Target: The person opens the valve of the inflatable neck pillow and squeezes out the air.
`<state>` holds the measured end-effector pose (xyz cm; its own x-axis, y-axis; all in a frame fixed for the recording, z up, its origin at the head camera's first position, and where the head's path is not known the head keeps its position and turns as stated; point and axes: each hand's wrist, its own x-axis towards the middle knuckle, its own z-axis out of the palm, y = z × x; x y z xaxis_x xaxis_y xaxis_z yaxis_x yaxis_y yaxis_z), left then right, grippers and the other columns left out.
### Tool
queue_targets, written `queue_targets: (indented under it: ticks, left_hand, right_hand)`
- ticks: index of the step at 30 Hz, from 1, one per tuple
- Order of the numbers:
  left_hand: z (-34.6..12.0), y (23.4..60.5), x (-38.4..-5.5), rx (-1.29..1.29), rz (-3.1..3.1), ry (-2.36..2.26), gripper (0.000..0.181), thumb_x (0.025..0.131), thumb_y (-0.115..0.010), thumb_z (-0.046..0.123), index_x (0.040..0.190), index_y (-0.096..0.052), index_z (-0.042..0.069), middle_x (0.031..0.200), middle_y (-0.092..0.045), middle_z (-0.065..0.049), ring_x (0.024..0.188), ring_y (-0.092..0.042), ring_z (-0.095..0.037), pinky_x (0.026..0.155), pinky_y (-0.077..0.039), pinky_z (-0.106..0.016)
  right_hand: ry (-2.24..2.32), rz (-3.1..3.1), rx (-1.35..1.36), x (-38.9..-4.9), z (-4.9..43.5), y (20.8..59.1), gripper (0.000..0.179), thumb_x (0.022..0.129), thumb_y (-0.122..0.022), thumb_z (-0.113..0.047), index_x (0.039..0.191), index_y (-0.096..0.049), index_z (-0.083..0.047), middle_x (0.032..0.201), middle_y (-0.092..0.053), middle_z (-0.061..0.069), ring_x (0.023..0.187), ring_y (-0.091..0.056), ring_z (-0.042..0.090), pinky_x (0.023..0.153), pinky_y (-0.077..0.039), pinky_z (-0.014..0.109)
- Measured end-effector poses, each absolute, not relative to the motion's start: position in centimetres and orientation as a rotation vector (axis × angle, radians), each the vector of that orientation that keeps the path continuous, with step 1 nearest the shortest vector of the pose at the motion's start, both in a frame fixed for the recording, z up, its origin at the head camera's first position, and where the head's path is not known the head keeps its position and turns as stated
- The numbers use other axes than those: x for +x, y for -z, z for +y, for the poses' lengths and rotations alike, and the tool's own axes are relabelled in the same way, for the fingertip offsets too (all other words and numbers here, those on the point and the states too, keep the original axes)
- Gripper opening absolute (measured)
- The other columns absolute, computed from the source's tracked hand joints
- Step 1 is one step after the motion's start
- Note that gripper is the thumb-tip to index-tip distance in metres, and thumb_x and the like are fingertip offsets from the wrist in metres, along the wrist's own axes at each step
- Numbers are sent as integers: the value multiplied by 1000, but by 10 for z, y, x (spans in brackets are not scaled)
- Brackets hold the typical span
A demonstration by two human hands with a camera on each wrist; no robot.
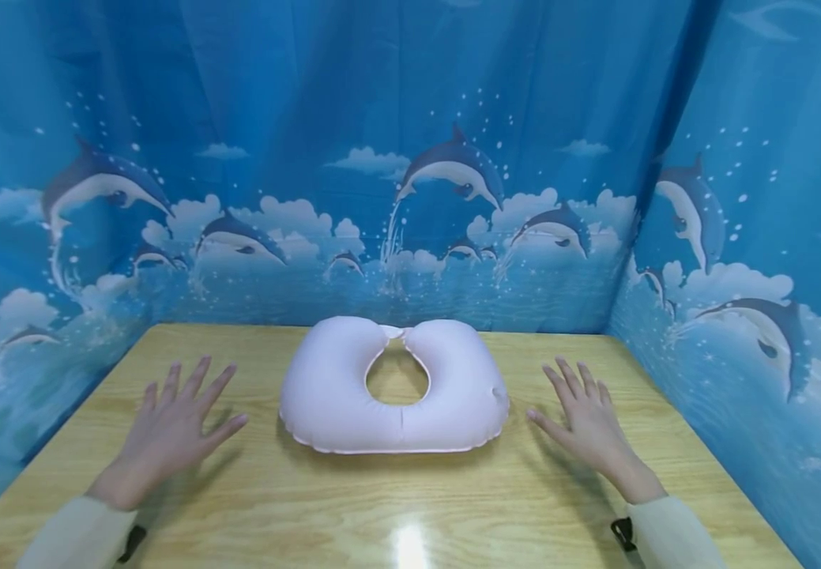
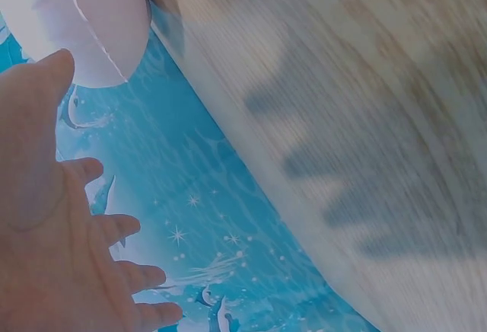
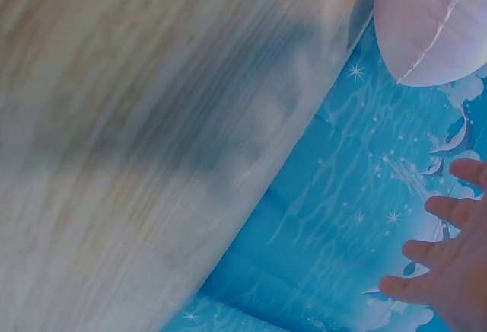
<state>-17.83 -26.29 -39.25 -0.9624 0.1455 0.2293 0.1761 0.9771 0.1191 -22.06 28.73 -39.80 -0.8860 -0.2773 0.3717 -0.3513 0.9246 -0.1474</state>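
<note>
A pale pinkish-white inflatable neck pillow (image 1: 342, 395), puffed up, lies on the wooden table with its opening toward the back. A small round valve (image 1: 499, 392) shows on its right side. My left hand (image 1: 171, 431) hovers to the left of the pillow, fingers spread and straight, apart from it. On the other side, my right hand (image 1: 588, 423) is held with spread fingers, also not touching the pillow. Both wrist views show part of the pillow (image 2: 84, 20) beyond the hands, with a seam along its edge. Neither hand holds anything.
The light wood-grain table (image 1: 339, 514) has a bright reflection near its front. A blue curtain (image 1: 296, 118) printed with dolphins, clouds and waves hangs behind the table and along both sides. Dark straps (image 1: 623, 533) show at the sleeve cuffs.
</note>
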Motion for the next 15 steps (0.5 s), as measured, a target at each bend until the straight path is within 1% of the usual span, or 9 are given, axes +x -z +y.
queue_targets:
  ticks: [6, 10, 15]
  left_hand:
    - [-256, 387, -180, -283, -2867, 188, 77, 85, -47, 60, 146, -20, 21, 150, -15, -23, 128, -10, -59, 99, -6, -72]
    - [-251, 384, -184, -316, -2846, 163, 76, 85, -47, 60, 146, -22, 21, 148, -19, -24, 128, -14, -58, 99, -10, -72]
    - [-244, 382, -188, -359, -2818, 157, 74, 85, -50, 58, 145, -26, 21, 147, -23, -23, 128, -18, -56, 99, -14, -71]
  right_hand:
    - [-287, -2592, 577, -225, 280, 395, 69, 82, -62, -43, 135, -40, -6, 141, -36, 19, 130, -26, 46, 98, -22, 64]
    - [-281, -2513, 649, -228, 275, 393, 62, 80, -66, -37, 129, -47, -5, 136, -44, 18, 127, -32, 45, 97, -27, 63]
    - [-270, -2446, 733, -231, 267, 391, 56, 80, -66, -33, 126, -51, -5, 132, -48, 16, 123, -38, 42, 95, -31, 62]
